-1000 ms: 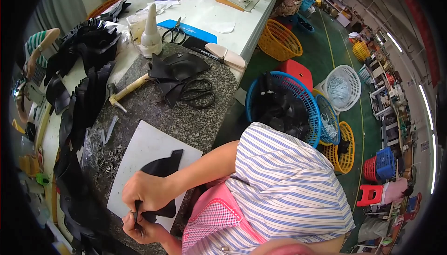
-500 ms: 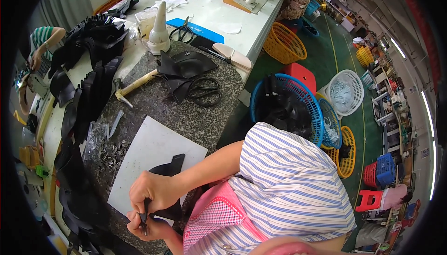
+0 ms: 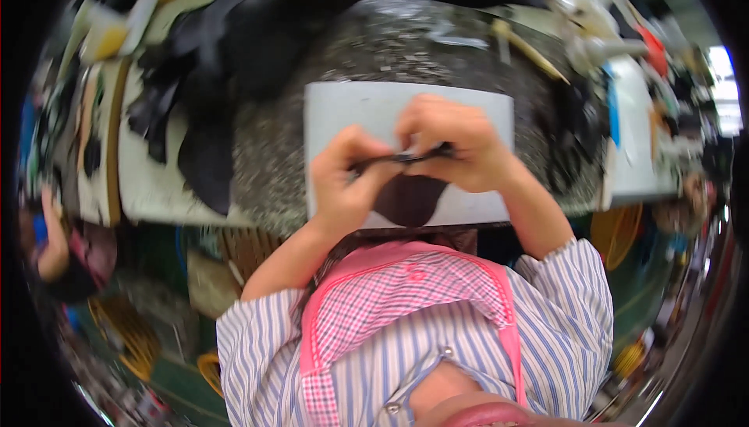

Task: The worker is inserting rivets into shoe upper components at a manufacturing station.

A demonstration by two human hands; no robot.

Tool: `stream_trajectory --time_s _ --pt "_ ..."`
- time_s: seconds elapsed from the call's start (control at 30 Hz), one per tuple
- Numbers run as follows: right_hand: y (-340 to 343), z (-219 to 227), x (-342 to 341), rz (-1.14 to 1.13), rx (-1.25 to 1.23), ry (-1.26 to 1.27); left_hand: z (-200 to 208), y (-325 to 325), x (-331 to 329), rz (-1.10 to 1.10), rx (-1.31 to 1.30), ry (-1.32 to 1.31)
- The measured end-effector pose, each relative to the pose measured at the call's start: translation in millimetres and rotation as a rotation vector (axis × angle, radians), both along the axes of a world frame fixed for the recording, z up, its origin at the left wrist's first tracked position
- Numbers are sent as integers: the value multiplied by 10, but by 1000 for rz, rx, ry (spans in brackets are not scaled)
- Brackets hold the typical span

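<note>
Both my hands are raised over a white sheet [image 3: 488, 115], with a narrow, dark folded piece [image 3: 404, 159] stretched between them. My left hand [image 3: 347, 173] pinches its left end, thumb pointing inward. At the other end, my right hand [image 3: 456, 142] closes its fingers around it. Motion blur hides its exact edges. Just below the hands, a rounded black leather-like piece [image 3: 411, 202] shows against the sheet; whether it joins the held piece I cannot tell. The sheet lies on a speckled stone slab [image 3: 269, 170].
Black cut pieces [image 3: 211, 45] heap along the slab's left and far sides. A hammer [image 3: 534, 53] lies far right, near a clear plastic bag [image 3: 456, 33] and a white thread cone [image 3: 605, 54]. Dark scissors [image 3: 560, 166] lie right. Another person's arm [image 3: 55, 240] shows at far left.
My view has swung round to face the slab squarely. Both hands now appear over the sheet's middle, spread further apart along the dark piece than before.
</note>
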State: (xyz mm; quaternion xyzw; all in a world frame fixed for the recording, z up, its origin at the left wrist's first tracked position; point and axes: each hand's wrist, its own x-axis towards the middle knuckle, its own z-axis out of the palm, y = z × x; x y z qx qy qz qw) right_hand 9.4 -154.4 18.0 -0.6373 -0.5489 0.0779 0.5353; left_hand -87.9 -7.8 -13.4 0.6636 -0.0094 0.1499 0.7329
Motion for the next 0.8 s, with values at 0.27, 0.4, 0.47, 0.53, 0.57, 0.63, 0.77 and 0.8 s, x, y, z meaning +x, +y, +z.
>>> stream_trajectory --time_s 0.27,0.4,0.47,0.53,0.57,0.63,0.77,0.8 --pt "110 619 939 -570 49 -211 218 950 789 585 889 -369" --pt "189 687 2147 -717 -202 -559 280 1179 1404 716 1584 18" --pt "459 265 2140 -1119 -336 -1145 33 1312 1429 608 1681 154" --pt "471 176 1973 -894 -210 -856 -113 1344 1487 580 1712 111" --pt "420 179 1810 -781 -413 -437 -111 1369 1478 577 1708 171" --pt "432 -260 1566 -588 -199 -606 -66 1522 1456 573 1683 175" --pt "708 -754 1125 -457 -429 -504 -45 1907 1436 522 1482 54" --pt "767 -804 1102 -460 -424 -503 2 1922 1414 522 1487 49"
